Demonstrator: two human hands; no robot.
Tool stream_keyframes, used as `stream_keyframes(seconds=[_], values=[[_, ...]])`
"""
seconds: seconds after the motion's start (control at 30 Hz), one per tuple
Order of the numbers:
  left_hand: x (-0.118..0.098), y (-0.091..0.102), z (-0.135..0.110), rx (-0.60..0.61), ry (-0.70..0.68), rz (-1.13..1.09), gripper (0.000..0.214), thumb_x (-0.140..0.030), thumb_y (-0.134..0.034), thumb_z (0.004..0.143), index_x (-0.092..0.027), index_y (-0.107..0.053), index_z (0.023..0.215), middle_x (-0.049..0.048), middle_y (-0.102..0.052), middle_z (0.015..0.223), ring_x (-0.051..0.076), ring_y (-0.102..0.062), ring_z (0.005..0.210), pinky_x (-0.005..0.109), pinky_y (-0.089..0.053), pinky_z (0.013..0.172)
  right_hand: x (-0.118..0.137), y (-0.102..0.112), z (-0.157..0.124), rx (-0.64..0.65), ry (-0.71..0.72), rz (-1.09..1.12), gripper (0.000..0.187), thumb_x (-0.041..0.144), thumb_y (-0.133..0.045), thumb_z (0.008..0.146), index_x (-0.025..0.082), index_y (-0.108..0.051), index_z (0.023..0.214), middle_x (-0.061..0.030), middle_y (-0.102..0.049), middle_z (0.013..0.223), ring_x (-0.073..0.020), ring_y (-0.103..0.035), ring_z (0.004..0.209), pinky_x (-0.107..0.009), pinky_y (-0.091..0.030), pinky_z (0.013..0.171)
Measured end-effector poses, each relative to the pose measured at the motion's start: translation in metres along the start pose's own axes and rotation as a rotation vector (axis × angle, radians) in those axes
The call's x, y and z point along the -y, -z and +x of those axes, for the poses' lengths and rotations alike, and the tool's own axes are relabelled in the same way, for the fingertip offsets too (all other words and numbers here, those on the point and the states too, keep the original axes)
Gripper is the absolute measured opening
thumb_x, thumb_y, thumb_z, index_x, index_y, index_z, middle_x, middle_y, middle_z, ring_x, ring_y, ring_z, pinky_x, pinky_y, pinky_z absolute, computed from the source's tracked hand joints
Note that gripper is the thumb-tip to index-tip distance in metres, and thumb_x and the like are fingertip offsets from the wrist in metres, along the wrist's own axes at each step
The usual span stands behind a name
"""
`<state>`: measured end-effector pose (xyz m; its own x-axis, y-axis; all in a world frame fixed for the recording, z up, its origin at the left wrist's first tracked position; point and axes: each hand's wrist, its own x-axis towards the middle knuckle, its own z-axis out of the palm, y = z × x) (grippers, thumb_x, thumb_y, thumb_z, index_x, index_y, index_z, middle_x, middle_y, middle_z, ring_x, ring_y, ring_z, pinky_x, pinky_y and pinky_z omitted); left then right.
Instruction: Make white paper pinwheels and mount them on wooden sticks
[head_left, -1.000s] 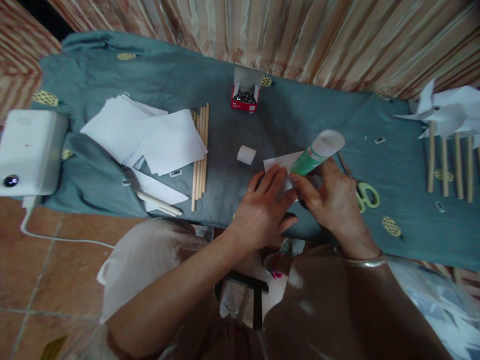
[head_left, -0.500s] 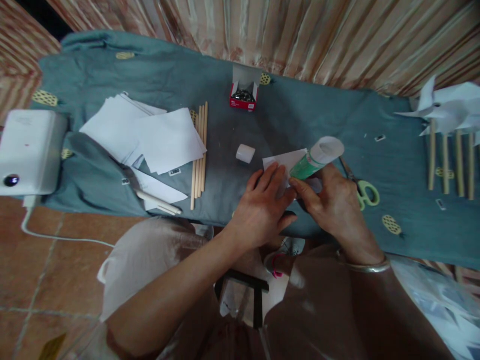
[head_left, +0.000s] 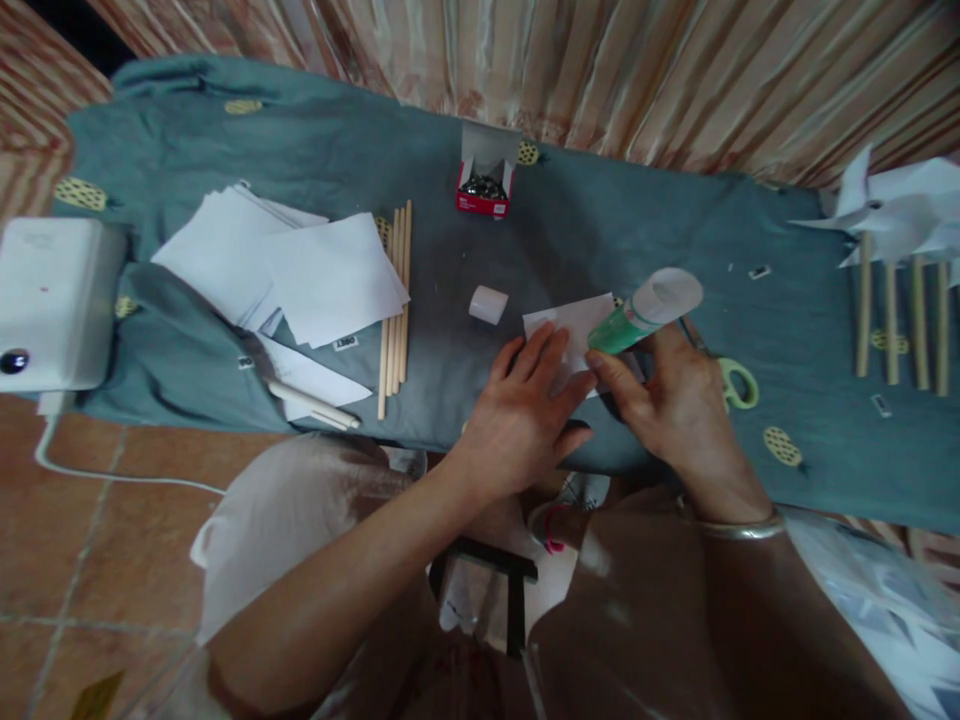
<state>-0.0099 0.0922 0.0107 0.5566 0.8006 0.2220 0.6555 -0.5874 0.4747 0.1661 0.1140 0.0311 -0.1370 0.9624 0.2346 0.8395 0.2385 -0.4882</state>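
My left hand (head_left: pixel 526 408) lies with its fingers stretched over a piece of white paper (head_left: pixel 577 322), pressing it against the cloth. A green and white glue stick (head_left: pixel 637 312) is gripped in my right hand (head_left: pixel 679 395), tilted over the paper's right part. My fingers hide the stick's lower end, so I cannot tell whether it touches the paper. A white cap (head_left: pixel 488 304) lies on the cloth to the left of the paper. Partly behind my right hand are scissors with pale green handles (head_left: pixel 741 384).
White paper sheets (head_left: pixel 322 280) and wooden sticks (head_left: pixel 394 340) lie left, near a pen (head_left: pixel 315 404). A red box (head_left: pixel 484 203) of small metal pieces stands at the back. Paper pinwheels (head_left: pixel 896 215) lie far right; a white device (head_left: pixel 52 300) stands far left.
My right hand has shifted slightly to the right with the glue stick, uncovering more of the paper. My left hand has stayed on the paper.
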Motion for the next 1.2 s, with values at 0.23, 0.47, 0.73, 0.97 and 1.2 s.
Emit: stream_keyframes(seconds=[0.23, 0.47, 0.73, 0.97, 1.2], values=[[-0.0001, 0.0001, 0.0004, -0.002, -0.004, 0.004, 0.050, -0.039, -0.064, 0.085, -0.015, -0.057, 0.128, 0.0229, -0.041, 0.148, 0.039, -0.031, 0.141, 0.061, -0.031, 0.109, -0.0053, -0.0029, 0.0026, -0.036, 0.018, 0.015, 0.024, 0.044, -0.059, 0.087, 0.022, -0.059, 0.098, -0.0086, -0.065, 0.085, -0.0295, -0.062, 0.087, -0.045, -0.049, 0.075], [-0.0005, 0.0003, 0.0004, -0.014, 0.000, -0.005, 0.047, -0.038, -0.064, 0.085, -0.015, -0.058, 0.125, 0.0230, -0.043, 0.147, 0.039, -0.032, 0.141, 0.061, -0.031, 0.108, -0.0044, -0.0065, 0.0048, -0.073, 0.058, -0.032, 0.025, 0.046, -0.057, 0.088, 0.022, -0.059, 0.096, -0.0078, -0.066, 0.082, -0.0278, -0.063, 0.080, -0.041, -0.050, 0.069], [-0.0006, 0.0012, 0.0006, -0.012, -0.003, -0.009, 0.046, -0.038, -0.064, 0.084, -0.015, -0.059, 0.123, 0.0241, -0.042, 0.147, 0.039, -0.032, 0.141, 0.061, -0.031, 0.109, 0.0017, -0.0067, 0.0045, -0.025, 0.044, -0.032, 0.030, 0.047, -0.055, 0.089, 0.019, -0.059, 0.097, -0.0083, -0.066, 0.082, -0.0266, -0.064, 0.075, -0.039, -0.050, 0.065], [-0.0005, 0.0014, 0.0006, 0.001, -0.002, -0.006, 0.048, -0.038, -0.064, 0.084, -0.013, -0.058, 0.125, 0.0257, -0.041, 0.147, 0.039, -0.032, 0.141, 0.060, -0.030, 0.109, 0.0025, -0.0031, 0.0010, 0.009, 0.043, 0.028, 0.027, 0.046, -0.056, 0.089, 0.020, -0.059, 0.095, -0.0089, -0.067, 0.083, -0.0275, -0.065, 0.080, -0.041, -0.051, 0.070], [0.0003, 0.0007, 0.0007, 0.005, -0.001, -0.009, 0.053, -0.039, -0.065, 0.084, -0.014, -0.056, 0.129, 0.0246, -0.041, 0.148, 0.039, -0.031, 0.142, 0.060, -0.030, 0.110, -0.0005, -0.0015, -0.0025, -0.020, 0.030, -0.007, 0.023, 0.044, -0.058, 0.087, 0.022, -0.059, 0.093, -0.0083, -0.066, 0.081, -0.0278, -0.064, 0.076, -0.042, -0.050, 0.068]])
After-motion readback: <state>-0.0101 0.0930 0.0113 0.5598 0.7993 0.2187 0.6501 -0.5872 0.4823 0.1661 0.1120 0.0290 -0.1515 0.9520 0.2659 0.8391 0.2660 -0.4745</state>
